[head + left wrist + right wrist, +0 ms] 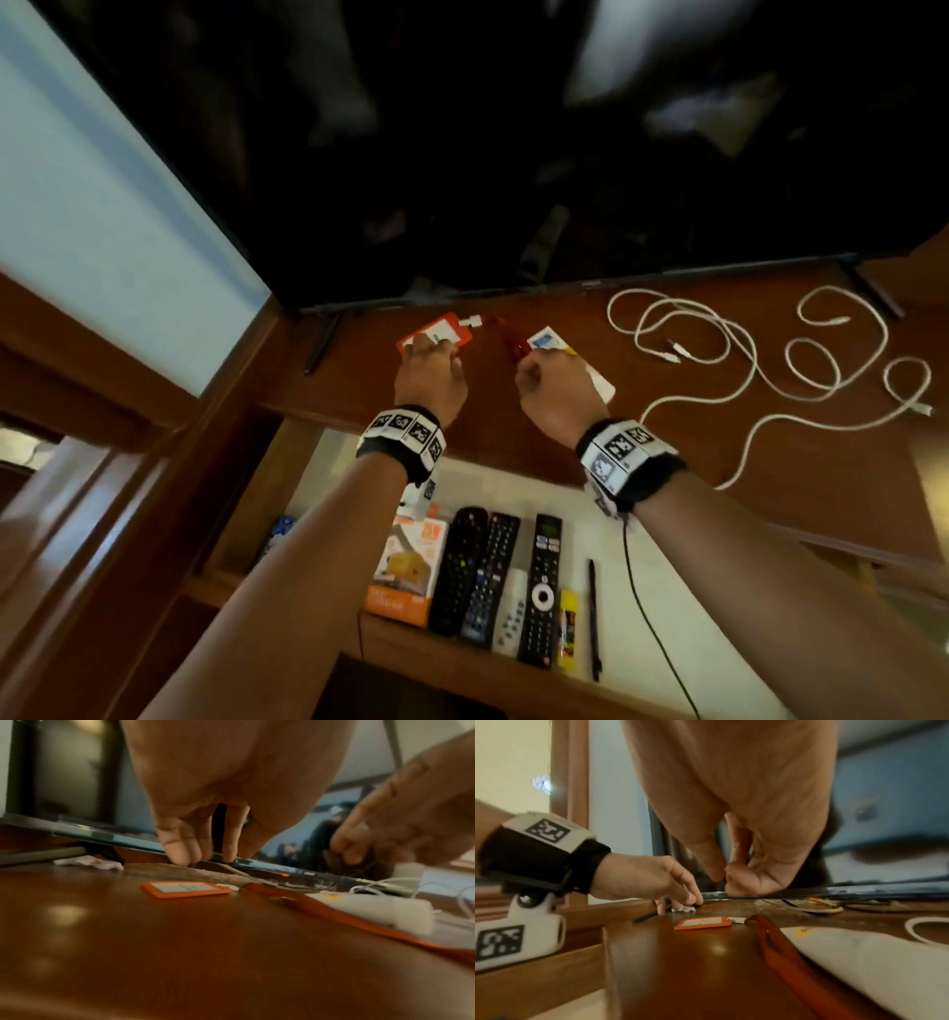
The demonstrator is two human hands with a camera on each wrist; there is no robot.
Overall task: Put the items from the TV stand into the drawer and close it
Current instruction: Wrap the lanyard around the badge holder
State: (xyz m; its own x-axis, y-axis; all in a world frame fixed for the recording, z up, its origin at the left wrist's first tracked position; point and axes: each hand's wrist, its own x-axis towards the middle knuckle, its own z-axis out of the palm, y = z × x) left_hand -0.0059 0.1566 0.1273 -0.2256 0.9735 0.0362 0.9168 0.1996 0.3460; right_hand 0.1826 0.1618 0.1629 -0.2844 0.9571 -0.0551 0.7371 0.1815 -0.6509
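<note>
An orange badge holder lies flat on the brown TV stand top, with its red-orange lanyard trailing right beside a white card. My left hand hovers just above the badge holder, fingers pointing down and holding nothing. Over the lanyard and card, my right hand is curled, thumb tip against the index finger, with nothing seen between them. The drawer stands pulled out below.
The drawer holds an orange box, three black remotes, a small white remote, a yellow glue stick and a black pen. A white cable loops over the right of the top. The TV stands behind.
</note>
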